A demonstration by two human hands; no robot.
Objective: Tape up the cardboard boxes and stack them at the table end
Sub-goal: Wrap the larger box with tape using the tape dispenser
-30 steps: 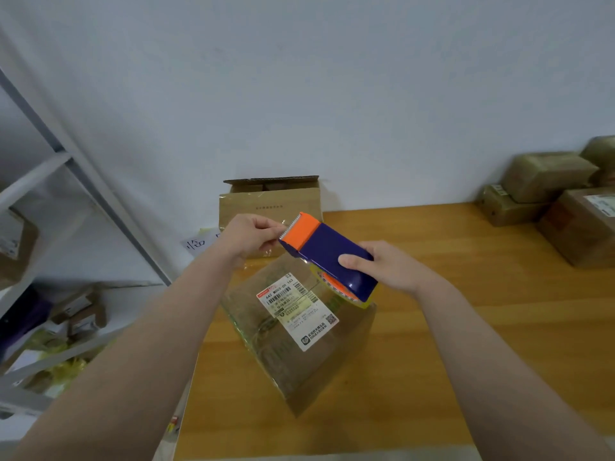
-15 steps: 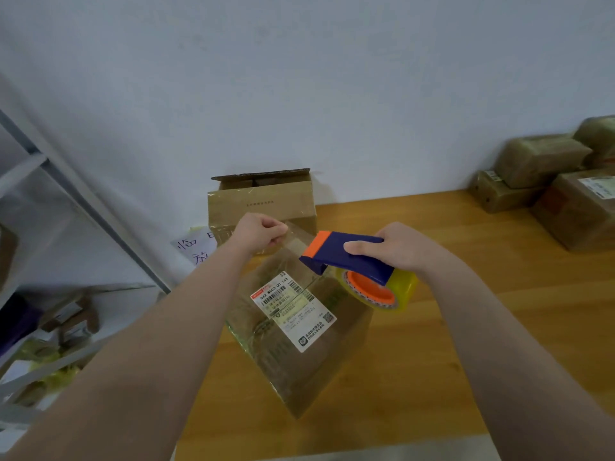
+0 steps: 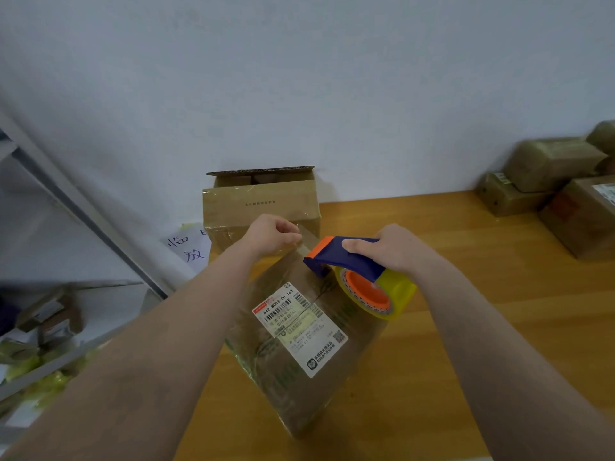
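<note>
A brown cardboard box (image 3: 299, 371) with a white shipping label lies at an angle on the wooden table (image 3: 482, 294). My left hand (image 3: 271, 232) pinches the free end of the clear tape at the box's far edge. My right hand (image 3: 389, 251) grips a blue and orange tape dispenser (image 3: 352, 261) with a yellow roll, held just over the box's top right. A short strip of tape runs between the two hands.
Behind stands a second cardboard box (image 3: 261, 202) with its top flaps open, against the wall. Several taped boxes (image 3: 559, 191) are stacked at the table's far right. A metal shelf (image 3: 50, 294) with clutter stands left of the table.
My right hand has tipped the dispenser down and drawn it to the right, away from the left hand, so that the roll now shows. The left hand has stayed at the box's far edge.
</note>
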